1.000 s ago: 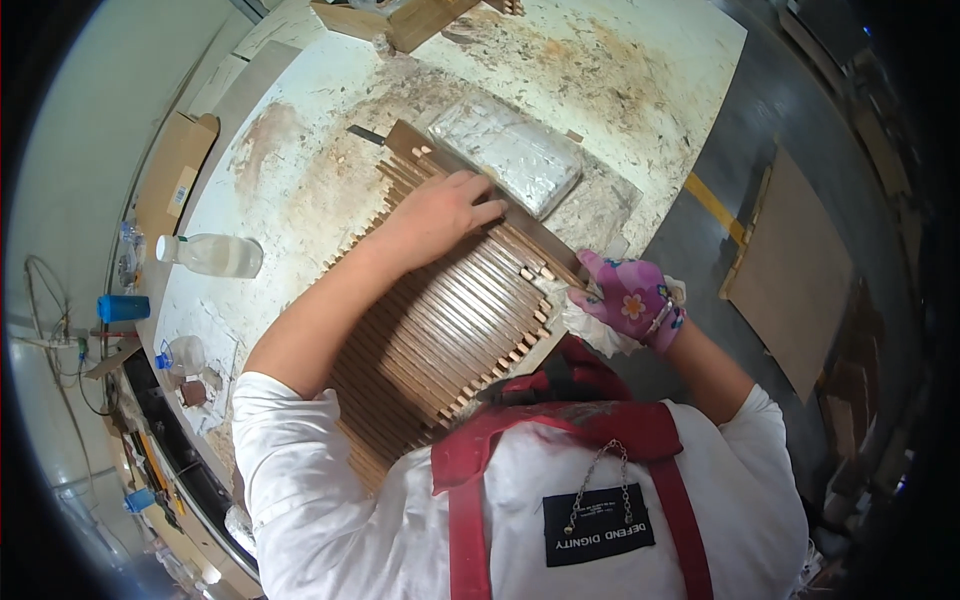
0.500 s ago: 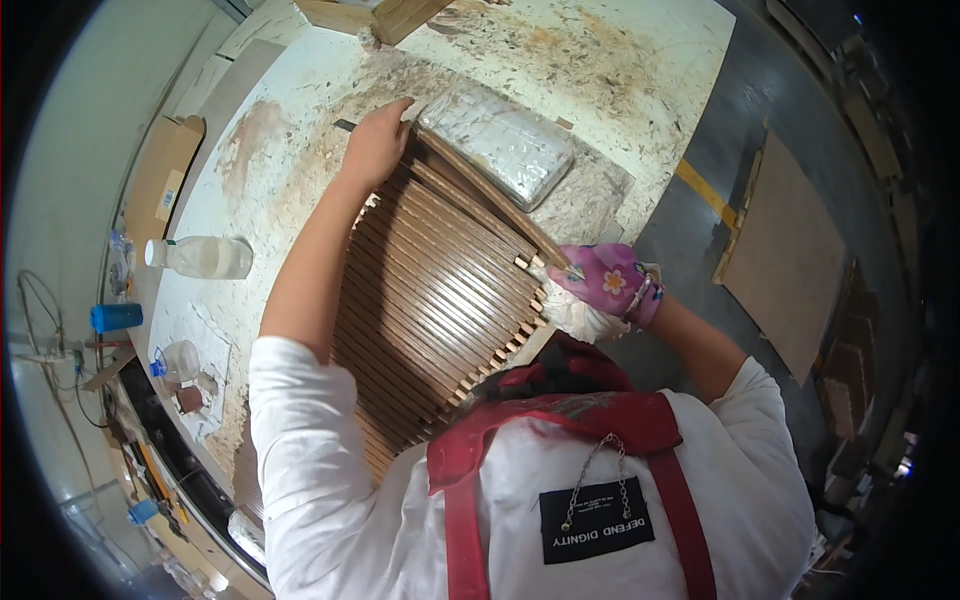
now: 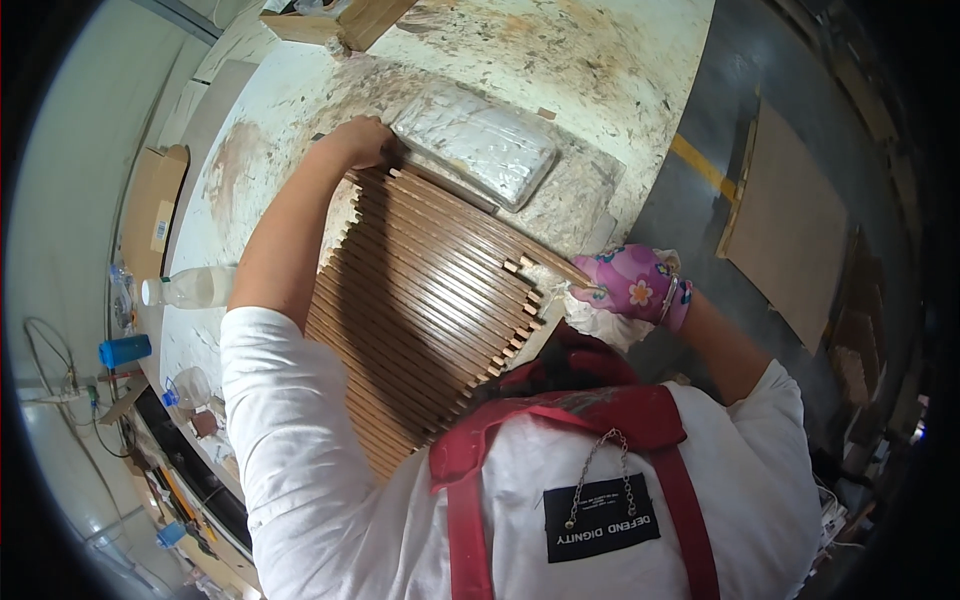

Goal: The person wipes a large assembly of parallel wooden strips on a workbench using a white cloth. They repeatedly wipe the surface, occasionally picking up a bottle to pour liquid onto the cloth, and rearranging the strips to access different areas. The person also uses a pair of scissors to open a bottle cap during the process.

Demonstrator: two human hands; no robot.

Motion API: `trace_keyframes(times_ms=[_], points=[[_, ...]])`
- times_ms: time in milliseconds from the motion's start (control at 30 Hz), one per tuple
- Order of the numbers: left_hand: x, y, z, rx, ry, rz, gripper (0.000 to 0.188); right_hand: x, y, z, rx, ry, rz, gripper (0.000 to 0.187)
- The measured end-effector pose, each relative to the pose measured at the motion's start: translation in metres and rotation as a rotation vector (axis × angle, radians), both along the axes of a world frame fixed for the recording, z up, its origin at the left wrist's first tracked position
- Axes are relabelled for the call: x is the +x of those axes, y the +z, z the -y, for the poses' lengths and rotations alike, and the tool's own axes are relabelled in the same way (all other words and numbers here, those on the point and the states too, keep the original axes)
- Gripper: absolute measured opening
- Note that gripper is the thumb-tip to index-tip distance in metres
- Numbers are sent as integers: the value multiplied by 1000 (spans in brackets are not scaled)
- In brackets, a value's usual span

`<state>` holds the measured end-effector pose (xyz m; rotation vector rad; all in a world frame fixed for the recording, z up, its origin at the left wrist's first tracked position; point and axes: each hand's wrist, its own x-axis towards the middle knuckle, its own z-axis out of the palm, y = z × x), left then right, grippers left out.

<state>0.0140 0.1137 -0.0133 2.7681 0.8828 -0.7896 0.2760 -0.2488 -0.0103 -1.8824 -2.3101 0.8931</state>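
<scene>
My right hand, in a pink flowered glove, is closed on the near right end of a long brown wooden strip. A crumpled white cloth bunches beneath that hand. The strip lies along the far edge of a panel of many parallel brown wooden slats, whose pale ends stick out unevenly. My bare left hand is at the panel's far left corner, its fingers curled down; what they grip is hidden. Beyond the strip, a dark flat bar lies beside a plastic-wrapped block.
A stained white table carries the work. Left of my arm are a cloudy plastic bottle and a clear bottle. A wooden box stands at the far edge. On the floor to the right lies a large brown board.
The strip has come down from a raised slant to lie against the slats. My left hand has moved nearer and its fingers have curled down; my right hand has shifted slightly right.
</scene>
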Motion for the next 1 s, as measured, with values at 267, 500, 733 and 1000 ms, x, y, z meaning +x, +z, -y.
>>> trace_keyframes(times_ms=[267, 500, 733, 1000], points=[[-18, 42, 43, 85, -62, 418, 15, 0, 13, -14, -60, 78, 43, 40], [11, 45, 81, -81, -192, 496, 18, -18, -8, -33, 34, 4, -1, 58], [-51, 6, 41, -208, 607, 1033, 39, 9, -9, -1, 132, -163, -5, 69], [-54, -37, 68, -562, 775, 1011, 41, -15, -19, -25, -8, -94, 6, 58]])
